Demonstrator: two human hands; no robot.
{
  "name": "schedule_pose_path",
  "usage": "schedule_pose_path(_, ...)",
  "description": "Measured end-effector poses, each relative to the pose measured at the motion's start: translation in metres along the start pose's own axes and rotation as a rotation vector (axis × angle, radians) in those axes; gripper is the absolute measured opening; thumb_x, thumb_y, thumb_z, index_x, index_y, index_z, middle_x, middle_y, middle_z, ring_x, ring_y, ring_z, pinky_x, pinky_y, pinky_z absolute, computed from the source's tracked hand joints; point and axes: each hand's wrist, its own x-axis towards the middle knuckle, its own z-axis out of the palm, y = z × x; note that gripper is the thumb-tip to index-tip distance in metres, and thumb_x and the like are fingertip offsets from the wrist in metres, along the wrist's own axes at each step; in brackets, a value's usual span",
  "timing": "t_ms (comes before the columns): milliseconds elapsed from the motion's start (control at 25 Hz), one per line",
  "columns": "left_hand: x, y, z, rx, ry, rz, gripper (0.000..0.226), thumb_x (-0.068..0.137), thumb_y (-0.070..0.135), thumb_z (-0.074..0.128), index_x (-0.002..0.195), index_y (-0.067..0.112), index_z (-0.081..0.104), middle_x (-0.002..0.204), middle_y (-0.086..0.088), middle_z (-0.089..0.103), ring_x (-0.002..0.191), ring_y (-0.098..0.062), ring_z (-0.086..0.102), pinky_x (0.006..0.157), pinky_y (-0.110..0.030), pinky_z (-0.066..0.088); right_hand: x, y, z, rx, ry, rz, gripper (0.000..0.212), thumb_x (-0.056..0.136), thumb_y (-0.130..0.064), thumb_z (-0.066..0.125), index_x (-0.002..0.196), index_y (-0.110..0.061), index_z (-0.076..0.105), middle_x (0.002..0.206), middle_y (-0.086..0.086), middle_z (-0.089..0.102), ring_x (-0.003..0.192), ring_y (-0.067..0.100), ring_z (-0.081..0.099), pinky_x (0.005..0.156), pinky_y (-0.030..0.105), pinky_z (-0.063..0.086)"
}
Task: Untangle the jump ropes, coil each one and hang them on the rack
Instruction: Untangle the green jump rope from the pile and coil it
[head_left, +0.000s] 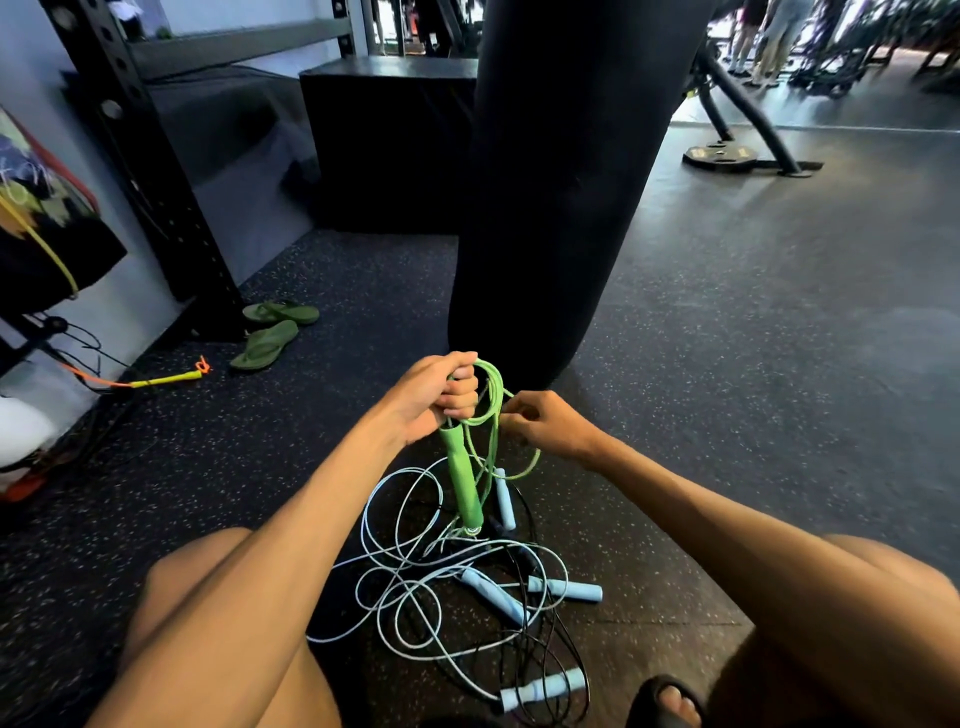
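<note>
My left hand (434, 397) grips the top of a green jump rope's handles (464, 480), which hang straight down, along with loops of its green cord (493, 410). Just to the right, my right hand (545, 423) pinches the green cord. On the floor below lies a tangle of light blue cord (384, 582) and black cord (535, 644), with several light blue handles (566, 590) among them. The black rack (156, 171) stands at the upper left.
A black punching bag (550, 171) hangs directly ahead of my hands. Green sandals (270, 332) lie by the rack's foot, near a yellow and orange rope handle (161, 380). A black box (389, 140) stands behind. People and gym machines are at the far right.
</note>
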Motion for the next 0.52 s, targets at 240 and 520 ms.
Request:
schedule_pose_path(240,0.002,0.0,-0.006,0.015,0.127,0.025,0.039,0.102,0.02,0.04,0.063,0.018,0.033,0.043,0.009,0.02,0.034,-0.005,0.017,0.04,-0.021,0.013,-0.007,-0.005,-0.002,0.28,-0.078,0.024,0.016,0.1,-0.018,0.054,0.09,-0.006,0.055,0.069,0.011,0.065,0.058,0.023,0.064,0.051,0.026,0.048)
schedule_pose_path(520,0.01,-0.01,-0.015,0.169,0.448,0.1,0.037,0.097,0.013,0.046,0.062,0.019,0.033,0.042,0.011,0.019,0.033,-0.006,0.016,0.037,-0.016,0.014,0.0,0.004,-0.018,0.065,0.121,-0.048,0.011,0.095,-0.01,0.059,0.086,-0.005,0.057,0.065,0.005,0.071,0.056,0.018,0.066,0.056,0.031,0.054)
